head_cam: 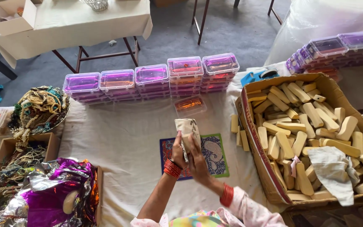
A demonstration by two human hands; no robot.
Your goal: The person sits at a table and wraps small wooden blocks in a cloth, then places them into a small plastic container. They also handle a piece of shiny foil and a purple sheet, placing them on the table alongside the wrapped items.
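Both hands, the left hand [178, 152] and the right hand [198, 162], had their fingers clasped around a small cloth pouch [187, 128], held upright above a patterned mat [213, 153] on the cloth-covered bench [122, 138], left of a cardboard box [255, 138] of wooden blocks [311, 122].

Five stacks of purple-lidded boxes [152, 82] in a row, one lone clear box [189, 105], two cloth-covered tables [70, 23]

small cream printed cloth pouch [187, 128] | soft, rectangular, faint pale pattern | held upright, lifted off the surface, lower part hidden by fingers | centre of frame, slightly left | above a blue-and-green patterned mat [215, 153] lying flat on the white cloth, centre lower frame, partly covered
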